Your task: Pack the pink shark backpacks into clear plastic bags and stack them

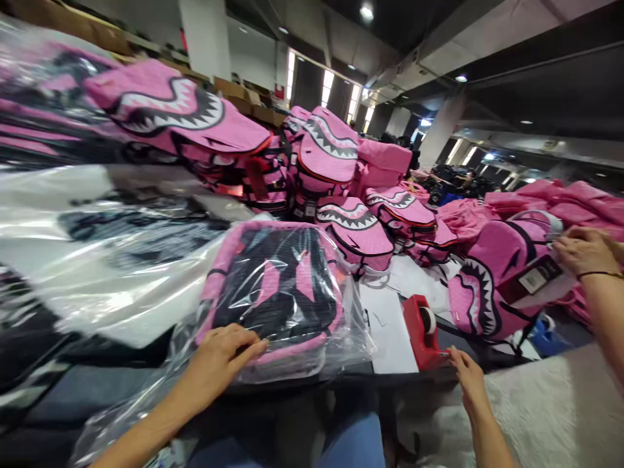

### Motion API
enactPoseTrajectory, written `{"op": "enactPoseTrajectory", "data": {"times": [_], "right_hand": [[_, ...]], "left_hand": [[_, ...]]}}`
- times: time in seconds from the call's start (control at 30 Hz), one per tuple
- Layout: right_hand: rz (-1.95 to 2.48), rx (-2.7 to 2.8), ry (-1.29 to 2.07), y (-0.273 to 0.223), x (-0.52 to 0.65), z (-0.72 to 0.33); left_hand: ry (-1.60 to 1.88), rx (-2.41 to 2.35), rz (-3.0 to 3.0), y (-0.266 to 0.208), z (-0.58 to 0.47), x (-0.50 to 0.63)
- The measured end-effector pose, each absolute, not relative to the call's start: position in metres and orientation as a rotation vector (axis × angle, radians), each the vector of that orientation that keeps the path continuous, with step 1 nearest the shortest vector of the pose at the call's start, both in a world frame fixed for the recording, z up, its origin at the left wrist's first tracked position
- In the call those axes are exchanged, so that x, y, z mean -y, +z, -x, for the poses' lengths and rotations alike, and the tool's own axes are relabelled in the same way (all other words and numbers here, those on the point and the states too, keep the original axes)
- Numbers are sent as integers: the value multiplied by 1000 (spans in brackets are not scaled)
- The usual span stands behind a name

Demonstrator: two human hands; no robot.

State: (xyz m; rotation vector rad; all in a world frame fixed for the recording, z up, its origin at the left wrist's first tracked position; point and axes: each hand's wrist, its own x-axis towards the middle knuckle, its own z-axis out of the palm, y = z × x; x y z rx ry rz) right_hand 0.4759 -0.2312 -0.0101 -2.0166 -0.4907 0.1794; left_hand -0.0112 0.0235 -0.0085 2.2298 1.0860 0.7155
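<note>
A pink-and-black backpack (287, 279) lies inside a clear plastic bag (351, 325) in front of me, its padded back facing up. My left hand (227, 354) rests on the near left edge of this bag, fingers stretched out over the plastic. On the right, a red tape dispenser (418, 338) holds a roll of tape (429, 320). The fingertips of my right hand (468, 377) are pinched at the dispenser's cutting end, on a short piece of clear tape (444, 354). White paper (387, 328) lies between the bag and the dispenser.
Pink backpacks with shark-teeth prints (353, 231) are piled behind. A co-worker's hands (585, 250) at right hold a tag near another backpack (497, 273). Plastic-wrapped goods (121, 253) cover the left side. A blue tape dispenser (548, 338) stands far right.
</note>
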Motion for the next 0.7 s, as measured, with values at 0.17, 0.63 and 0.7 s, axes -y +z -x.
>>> {"op": "enactPoseTrajectory", "data": {"times": [0.17, 0.63, 0.7], "right_hand": [[1996, 552, 177, -10, 226, -483], [1936, 589, 114, -7, 263, -468], [1829, 439, 179, -23, 270, -449]], "left_hand": [[712, -1080, -2251, -22, 12, -32], [625, -1111, -2205, -5, 10, -28], [630, -1097, -2208, -9, 11, -30]]}}
